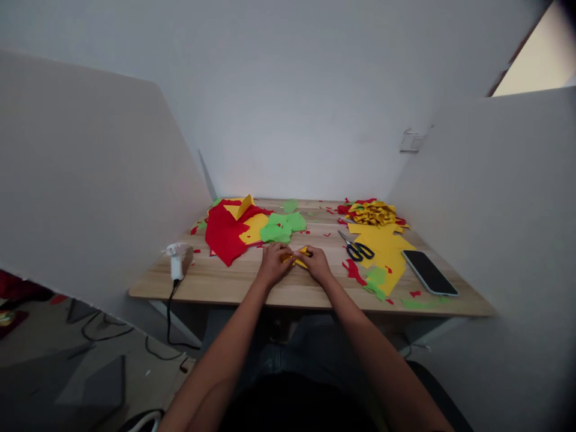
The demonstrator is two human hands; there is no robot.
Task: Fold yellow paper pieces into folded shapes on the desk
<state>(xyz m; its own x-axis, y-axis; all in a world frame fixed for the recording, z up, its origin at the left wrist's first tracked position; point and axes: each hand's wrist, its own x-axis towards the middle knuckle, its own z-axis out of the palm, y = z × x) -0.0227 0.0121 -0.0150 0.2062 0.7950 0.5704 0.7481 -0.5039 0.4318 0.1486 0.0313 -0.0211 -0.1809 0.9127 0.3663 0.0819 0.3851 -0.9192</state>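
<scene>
Close to the table's front edge, my left hand (275, 262) and my right hand (316, 264) meet over a small yellow piece of felt or paper (300, 261). Fingers of both hands pinch it from either side, and they cover much of it. Just beyond my hands lie crumpled green pieces (283, 227). Scissors (356, 247) with black handles rest to the right of my right hand, their blades pointing away and left. Yellow sheets (382, 243) lie partly beneath them.
At the back left, a large red sheet (224, 234) overlaps yellow ones. A pile of folded yellow strips (374, 212) sits back right. The phone (429, 273) lies near the right edge. On the left stands a white corded glue gun (176, 263). Partitions (81, 162) flank the table.
</scene>
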